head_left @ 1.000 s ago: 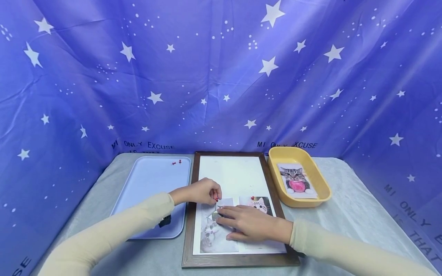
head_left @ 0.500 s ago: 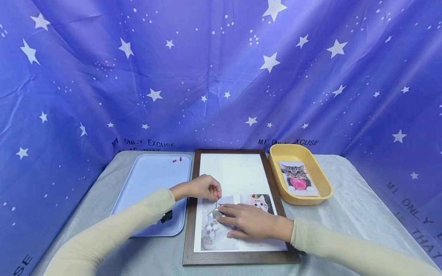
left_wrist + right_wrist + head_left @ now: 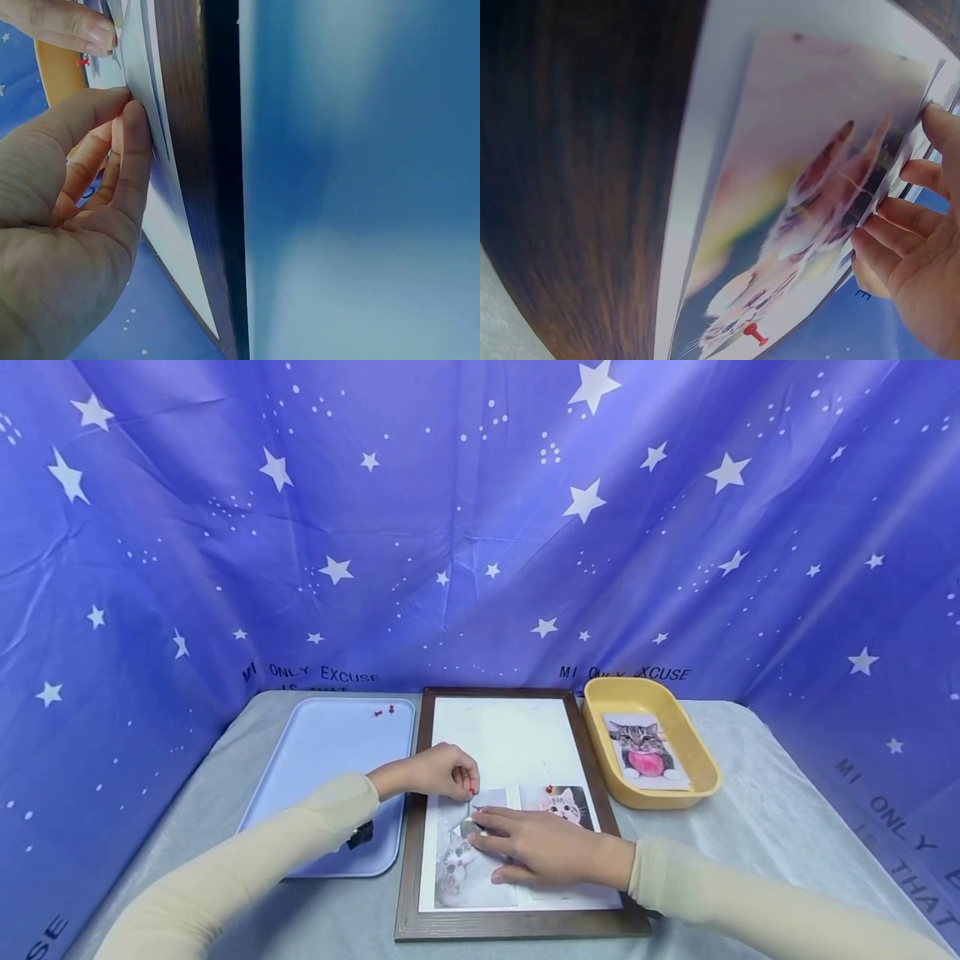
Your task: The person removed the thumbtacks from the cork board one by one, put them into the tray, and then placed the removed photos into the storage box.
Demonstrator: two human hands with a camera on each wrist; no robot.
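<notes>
Near the top edge of a grey-and-white cat photo (image 3: 457, 881), my left hand (image 3: 442, 771) pinches a red push pin (image 3: 472, 791) between thumb and index finger. In the left wrist view those fingertips meet against the paper and cover the pin. My right hand (image 3: 543, 847) lies with fingers extended across the left photo and a second cat photo (image 3: 564, 803) beside it, touching both. A red push pin (image 3: 754, 333) stands in the top of that second photo. Both photos lie on a white board (image 3: 502, 735) with a brown wooden frame (image 3: 525, 927).
Left of the board is a light blue tray (image 3: 322, 735) with two red push pins (image 3: 384, 712) near its far right corner. On the right stands a yellow bin (image 3: 701, 768) holding a cat photo (image 3: 643, 752). A starry blue curtain (image 3: 450, 527) hangs behind.
</notes>
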